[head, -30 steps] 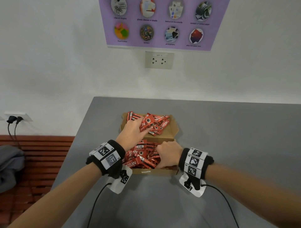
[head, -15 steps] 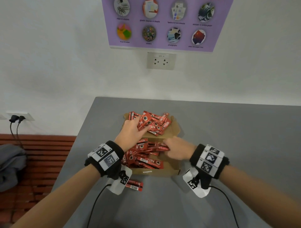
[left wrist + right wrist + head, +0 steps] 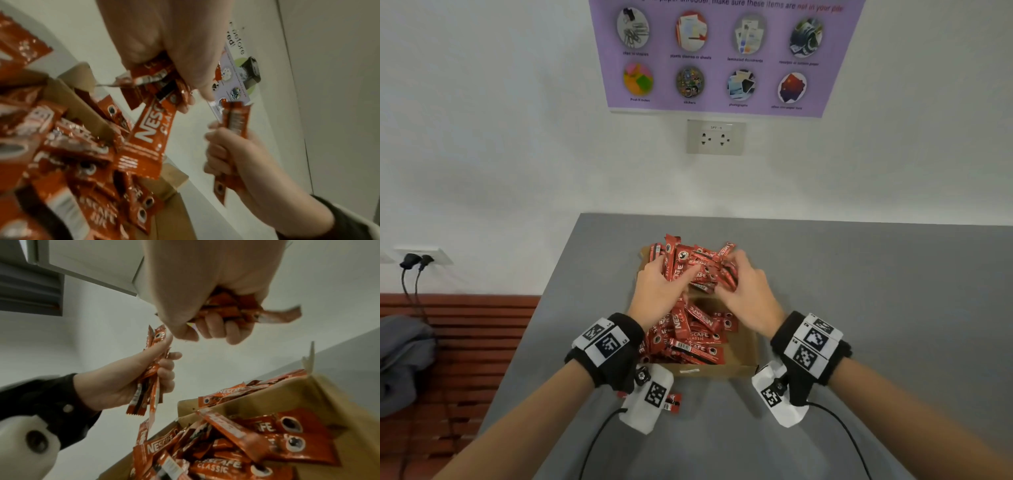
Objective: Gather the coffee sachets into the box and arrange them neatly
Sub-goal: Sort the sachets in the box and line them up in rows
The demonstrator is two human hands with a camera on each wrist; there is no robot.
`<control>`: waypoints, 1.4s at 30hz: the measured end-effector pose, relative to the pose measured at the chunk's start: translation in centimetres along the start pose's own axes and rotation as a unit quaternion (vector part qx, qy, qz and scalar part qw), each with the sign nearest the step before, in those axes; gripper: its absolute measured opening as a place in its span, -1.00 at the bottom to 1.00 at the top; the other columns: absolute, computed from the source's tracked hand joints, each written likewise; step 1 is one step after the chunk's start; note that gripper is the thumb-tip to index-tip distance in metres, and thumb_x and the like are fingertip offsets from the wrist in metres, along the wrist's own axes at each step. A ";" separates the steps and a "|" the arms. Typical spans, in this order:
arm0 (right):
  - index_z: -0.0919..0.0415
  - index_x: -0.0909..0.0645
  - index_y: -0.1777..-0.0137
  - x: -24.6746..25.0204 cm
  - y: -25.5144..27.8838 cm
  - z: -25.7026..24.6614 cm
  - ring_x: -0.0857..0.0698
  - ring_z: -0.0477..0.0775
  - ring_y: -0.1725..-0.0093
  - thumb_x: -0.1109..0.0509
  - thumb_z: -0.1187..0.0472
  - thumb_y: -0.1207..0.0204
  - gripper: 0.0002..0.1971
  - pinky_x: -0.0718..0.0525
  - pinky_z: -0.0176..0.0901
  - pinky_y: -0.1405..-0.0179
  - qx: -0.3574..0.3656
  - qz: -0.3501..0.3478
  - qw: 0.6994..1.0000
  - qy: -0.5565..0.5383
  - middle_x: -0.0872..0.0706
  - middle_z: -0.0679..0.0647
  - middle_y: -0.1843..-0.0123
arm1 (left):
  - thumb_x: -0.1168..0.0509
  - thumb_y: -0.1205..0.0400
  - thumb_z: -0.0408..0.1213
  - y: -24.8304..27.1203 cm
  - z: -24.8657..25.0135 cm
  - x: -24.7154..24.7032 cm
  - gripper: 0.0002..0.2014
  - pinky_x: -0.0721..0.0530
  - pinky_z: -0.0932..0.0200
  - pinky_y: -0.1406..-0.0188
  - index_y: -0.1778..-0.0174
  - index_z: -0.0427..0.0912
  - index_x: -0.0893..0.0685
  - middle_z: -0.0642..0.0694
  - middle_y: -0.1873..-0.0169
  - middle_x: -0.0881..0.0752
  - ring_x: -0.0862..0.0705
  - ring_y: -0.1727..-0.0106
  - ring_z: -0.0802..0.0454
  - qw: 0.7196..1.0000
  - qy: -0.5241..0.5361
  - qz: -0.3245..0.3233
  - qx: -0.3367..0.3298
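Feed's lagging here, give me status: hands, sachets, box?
Left hand grips a bunch of sachets; right hand grips another bunch. Box holds a jumbled pile. One stray sachet on table, near left wrist.

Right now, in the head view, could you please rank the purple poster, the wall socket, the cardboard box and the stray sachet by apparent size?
1. purple poster
2. cardboard box
3. wall socket
4. stray sachet, mostly hidden beneath the wrist camera

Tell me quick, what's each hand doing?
Left hand: fingers curled round a bunch of coffee sachets.
Right hand: holding its own bunch too.
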State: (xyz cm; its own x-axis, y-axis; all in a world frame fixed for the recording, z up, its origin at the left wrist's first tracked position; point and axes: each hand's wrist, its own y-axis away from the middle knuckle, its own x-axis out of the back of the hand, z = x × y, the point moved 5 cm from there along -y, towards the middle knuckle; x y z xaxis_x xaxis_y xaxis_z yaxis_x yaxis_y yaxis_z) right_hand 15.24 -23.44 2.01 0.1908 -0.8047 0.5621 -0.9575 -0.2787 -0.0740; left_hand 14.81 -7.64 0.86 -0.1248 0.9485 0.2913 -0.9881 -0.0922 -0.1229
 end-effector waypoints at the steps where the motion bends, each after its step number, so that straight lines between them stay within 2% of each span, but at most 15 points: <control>1: 0.22 -0.25 -0.38 -0.5 0.0 -0.1 -0.68 -0.20 0.26 -0.38 0.43 -0.47 -0.46 -0.65 -0.43 0.32 -0.004 -0.013 1.000 -0.015 -0.66 -0.02 0.08 | -0.40 -0.53 -0.09 0.2 0.1 -0.3 -0.82 -0.72 0.22 0.23 0.13 -0.13 -0.65 -0.04 0.39 -0.76 -0.75 0.38 0.10 1.000 0.018 -0.018 0.006; 4: 0.20 0.14 -0.59 -2.2 -0.1 -0.3 -0.65 -0.21 0.35 -0.36 0.55 -0.39 -0.09 -0.62 -0.43 0.39 -0.001 -0.053 0.999 -0.004 -0.61 -0.07 0.21 | -0.47 -0.47 -0.19 0.9 0.4 -1.7 -0.79 -0.68 0.28 0.01 0.02 -0.01 -0.64 0.04 0.14 -0.78 -0.76 0.12 0.20 0.996 0.062 -0.056 0.022; 7: 0.19 0.48 -0.59 -3.2 -0.5 -0.6 -0.52 -0.16 0.59 -0.33 0.65 -0.31 0.14 -0.48 -0.41 0.62 0.014 -0.063 0.998 0.005 -0.52 -0.02 0.50 | -0.48 -0.46 -0.22 1.2 0.5 -2.3 -0.76 -0.67 0.20 -0.12 -0.02 -0.08 -0.67 0.05 0.10 -0.79 -0.76 0.06 0.21 0.993 0.101 -0.050 0.048; 14: 0.04 0.66 -0.49 -3.4 -1.4 -1.3 -0.54 -0.09 0.56 -0.46 0.63 -0.26 0.33 -0.50 -0.34 0.58 0.010 -0.121 0.992 -0.019 -0.49 0.01 0.52 | -0.38 -0.52 -0.08 1.5 0.5 -2.2 -0.66 -0.64 -0.01 -0.25 -0.14 -0.20 -0.68 -0.04 0.02 -0.80 -0.75 -0.06 0.08 0.984 0.165 -0.025 0.071; 18: -0.03 0.63 -0.51 -3.1 -1.7 -1.4 -0.64 0.07 0.45 -0.46 0.63 -0.25 0.34 -0.58 -0.23 0.49 0.016 -0.117 0.991 -0.069 -0.59 0.22 0.16 | -0.38 -0.55 -0.19 1.3 0.4 -1.9 -0.72 -0.65 0.07 -0.20 -0.17 -0.13 -0.67 -0.03 -0.02 -0.79 -0.75 -0.09 0.07 0.974 0.201 -0.045 0.094; 21: -0.09 0.61 -0.51 -3.1 -1.7 -1.4 -0.66 0.00 0.07 -0.49 0.60 -0.25 0.35 -0.68 -0.20 0.19 0.014 -0.116 0.989 -0.090 -0.39 0.22 -0.34 | -0.37 -0.57 -0.26 1.1 0.4 -1.7 -0.68 -0.66 0.21 -0.06 -0.24 -0.18 -0.65 -0.06 -0.04 -0.78 -0.76 -0.05 0.08 0.971 0.211 -0.062 0.093; 24: -0.07 0.59 -0.53 -3.3 -1.5 -1.9 -0.64 0.08 -0.15 -0.51 0.55 -0.26 0.33 -0.69 0.04 -0.16 0.020 -0.123 0.986 -0.109 -0.41 0.20 -0.37 | -0.38 -0.56 -0.32 0.7 0.8 -1.2 -0.74 -0.69 0.19 -0.07 -0.17 -0.21 -0.69 -0.08 0.00 -0.79 -0.76 -0.02 0.06 0.980 0.178 -0.043 0.073; 27: 0.00 0.45 -0.59 -3.6 -0.4 -2.0 -0.45 0.13 -0.44 -0.53 0.35 -0.32 0.21 -0.48 0.00 -0.43 0.025 -0.125 0.991 -0.047 -0.22 0.21 -0.57 | -0.38 -0.56 -0.33 0.0 1.0 -0.1 -0.82 -0.70 0.16 0.03 -0.05 -0.26 -0.71 -0.14 0.09 -0.80 -0.78 0.08 0.01 0.989 0.134 -0.024 0.063; 29: 0.15 0.00 -0.55 -3.5 0.8 -1.8 -0.43 0.04 -0.41 -0.48 0.26 -0.39 -0.15 -0.51 -0.16 -0.34 0.027 -0.095 0.995 -0.008 -0.30 0.15 -0.49 | -0.36 -0.58 -0.27 -0.7 0.9 1.0 -0.88 -0.72 0.04 0.04 0.08 -0.26 -0.66 -0.25 0.14 -0.76 -0.76 0.14 -0.12 0.991 0.110 -0.016 0.069; 30: 0.18 -0.22 -0.36 -3.3 1.5 -1.8 -0.52 -0.02 -0.24 -0.45 0.25 -0.41 -0.41 -0.58 -0.24 -0.14 0.048 -0.081 0.995 0.025 -0.41 0.11 -0.32 | -0.35 -0.59 -0.24 -1.0 0.9 1.5 -0.87 -0.72 -0.04 0.00 0.13 -0.24 -0.64 -0.33 0.14 -0.74 -0.75 0.14 -0.21 0.992 0.100 -0.015 0.076; 31: 0.20 -0.35 -0.16 -3.2 2.3 -1.8 -0.54 -0.10 -0.04 -0.42 0.25 -0.43 -0.63 -0.56 -0.30 0.06 0.078 -0.080 0.992 0.065 -0.47 0.06 -0.14 | -0.34 -0.60 -0.23 -1.2 0.8 1.9 -0.87 -0.71 -0.08 -0.04 0.16 -0.22 -0.62 -0.36 0.14 -0.74 -0.74 0.13 -0.24 0.991 0.098 -0.017 0.085; 33: 0.24 -0.49 0.06 -4.2 4.0 -2.0 -0.49 -0.15 0.18 -0.39 0.26 -0.47 -0.86 -0.51 -0.33 0.18 0.139 -0.141 0.972 0.124 -0.53 0.03 0.04 | -0.31 -0.62 -0.26 -1.5 0.8 2.5 -0.93 -0.71 -0.02 -0.06 0.17 -0.16 -0.61 -0.22 0.15 -0.76 -0.76 0.12 -0.13 0.988 0.118 -0.026 0.101; 37: 0.36 -0.62 -0.12 -9.1 7.7 -1.2 -0.64 0.10 0.08 -0.29 0.20 -0.61 -0.77 -0.60 -0.15 0.08 0.209 -0.335 0.885 0.249 -0.66 0.22 -0.01 | -0.27 -0.64 -0.30 -1.5 0.6 2.2 -0.94 -0.70 -0.04 -0.09 0.11 -0.19 -0.60 -0.25 0.09 -0.76 -0.76 0.05 -0.15 0.987 0.119 -0.034 0.105; 40: 0.41 -0.48 -0.32 -11.8 8.7 0.0 -0.67 0.29 -0.03 -0.22 0.12 -0.65 -0.61 -0.65 0.12 -0.04 0.214 -0.375 0.825 0.363 -0.63 0.31 -0.14 | -0.27 -0.64 -0.31 -1.4 0.3 1.9 -0.94 -0.69 -0.19 -0.13 0.12 -0.22 -0.60 -0.40 0.01 -0.73 -0.74 -0.01 -0.29 0.987 0.121 -0.020 0.105; 42: 0.44 -0.41 -0.37 -12.5 8.9 0.4 -0.65 0.35 -0.09 -0.23 0.09 -0.65 -0.55 -0.63 0.19 -0.08 0.205 -0.385 0.810 0.391 -0.57 0.35 -0.22 | -0.29 -0.63 -0.32 -1.4 0.1 1.8 -0.94 -0.69 -0.19 -0.14 0.15 -0.18 -0.59 -0.40 0.01 -0.72 -0.73 -0.02 -0.31 0.986 0.128 -0.005 0.103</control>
State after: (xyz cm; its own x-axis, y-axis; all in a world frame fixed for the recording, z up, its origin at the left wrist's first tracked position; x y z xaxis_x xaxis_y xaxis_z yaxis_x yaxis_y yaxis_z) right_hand 4.41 -16.07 -6.03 0.3480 0.2237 0.9104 -0.4369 -0.8205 0.3687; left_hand 15.95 -5.86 1.69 -0.1136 0.9927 0.0392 -0.9898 -0.1165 0.0815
